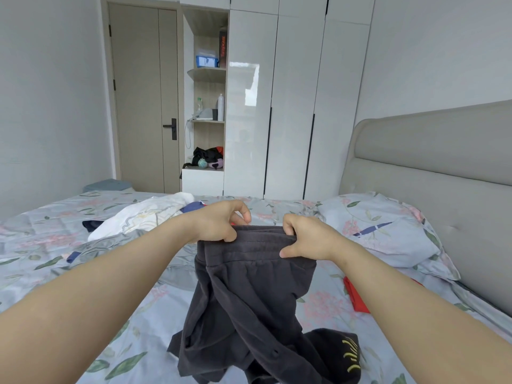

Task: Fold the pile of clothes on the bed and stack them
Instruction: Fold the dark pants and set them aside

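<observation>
While my left hand and right hand are pinching the trousers by the waistband, other clothes are lying unfolded on the bed; nothing is stacked.

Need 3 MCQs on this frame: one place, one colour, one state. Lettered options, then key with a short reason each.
1. Where does the white garment lie?
A) on the pillow
B) on the bed, beyond the left hand
C) on the floor

2. What colour are the held trousers?
A) red
B) white
C) dark grey

3. How are the trousers held?
A) both hands grip the waistband
B) left hand only
C) lying flat, untouched

Key:
1 B, it lies crumpled on the bed past the left hand.
2 C, the cloth hanging from the hands is dark grey.
3 A, the left hand and the right hand each pinch the waistband.
</observation>
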